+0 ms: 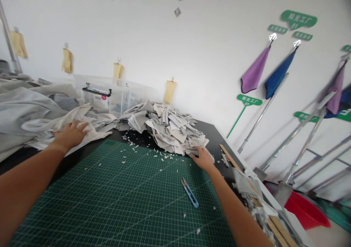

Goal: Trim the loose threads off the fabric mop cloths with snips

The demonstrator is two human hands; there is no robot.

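My left hand [71, 133] lies on a heap of pale grey and cream fabric [41, 106], its fingers stretched out over the cloth. At the right end of a pile of small cut fabric pieces [170, 130], my right hand [203, 159] touches the nearest pieces with thumb and fingers apart. The dark green cutting mat [115, 196] spreads between my arms. On it, nearer to my right arm, rest blue-handled thread snips [189, 193]. Tiny fabric scraps [164, 156] are scattered along the mat's far edge.
Behind the fabric stands a clear plastic bin [116, 97] with black handles. A wooden strip [230, 156] and loose cloth [245, 181] line the table's right edge. Yellow gloves [170, 91] and cloths hang on the wall. A red basin [307, 210] sits lower right, near metal poles.
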